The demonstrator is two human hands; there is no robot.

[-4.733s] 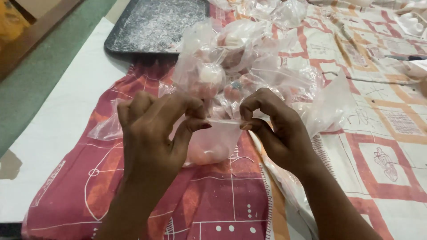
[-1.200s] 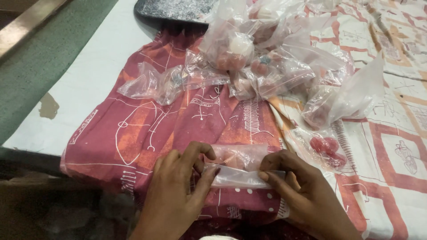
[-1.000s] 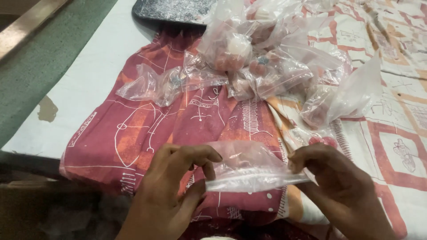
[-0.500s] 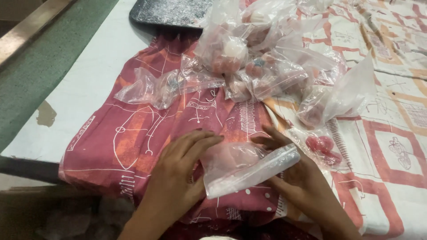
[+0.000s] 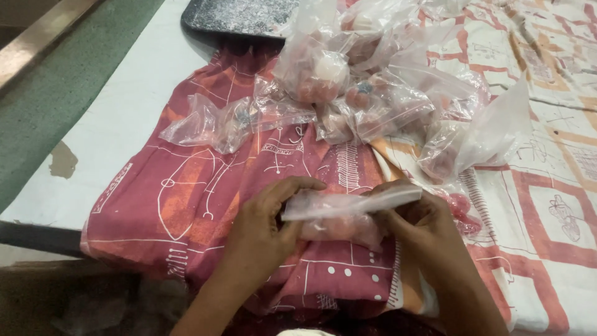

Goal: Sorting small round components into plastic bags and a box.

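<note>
Both hands pinching a small clear plastic bag.
Fingers of the left hand and of the right hand pinch the bag's top strip from either end, low over the red patterned cloth near the table's near edge; beyond, a heap of filled bags; farther, a dark tray.

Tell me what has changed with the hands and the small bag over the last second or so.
Both hands, left hand and right hand, came down from holding the small clear bag raised and stretched; they now press it low against the red patterned cloth, strip end tilted up to the right. Both still grip it. The pile of filled bags and dark tray stayed put.
</note>
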